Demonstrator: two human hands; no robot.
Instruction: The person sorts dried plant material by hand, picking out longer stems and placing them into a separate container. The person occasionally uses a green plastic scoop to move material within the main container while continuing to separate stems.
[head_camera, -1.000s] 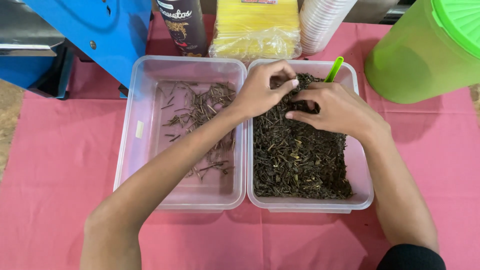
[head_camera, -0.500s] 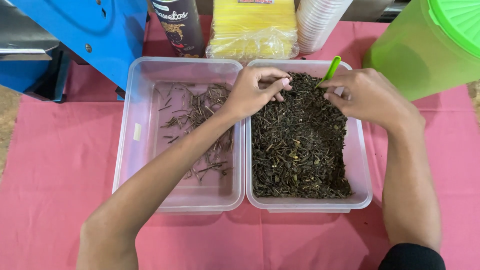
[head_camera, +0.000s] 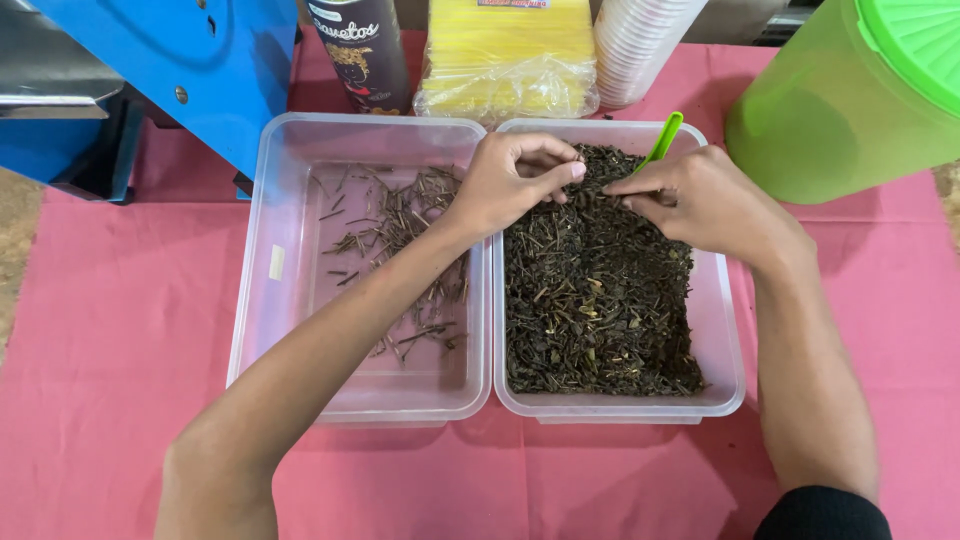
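Two clear plastic tubs stand side by side on a pink cloth. The right tub (head_camera: 722, 330) is filled with dark dried leaves (head_camera: 595, 300). The left tub (head_camera: 262, 300) holds a thin scatter of dry stems (head_camera: 400, 225). My left hand (head_camera: 512, 185) reaches across the left tub to the far end of the leaf pile, its fingers curled against the thumb. My right hand (head_camera: 705, 200) rests on the leaves opposite it, with the fingertips pinched together in the pile. A green scoop handle (head_camera: 662, 138) sticks out of the leaves behind my right hand.
A green lidded bucket (head_camera: 850, 90) stands at the far right. Along the back are a dark can (head_camera: 362, 50), a yellow packet in clear wrap (head_camera: 508, 55) and a stack of white cups (head_camera: 640, 45). A blue machine (head_camera: 170, 60) sits at the far left.
My right hand has come back from the tub's far right rim toward the middle, meeting my left hand. My left hand has stayed over the far end of the leaves.
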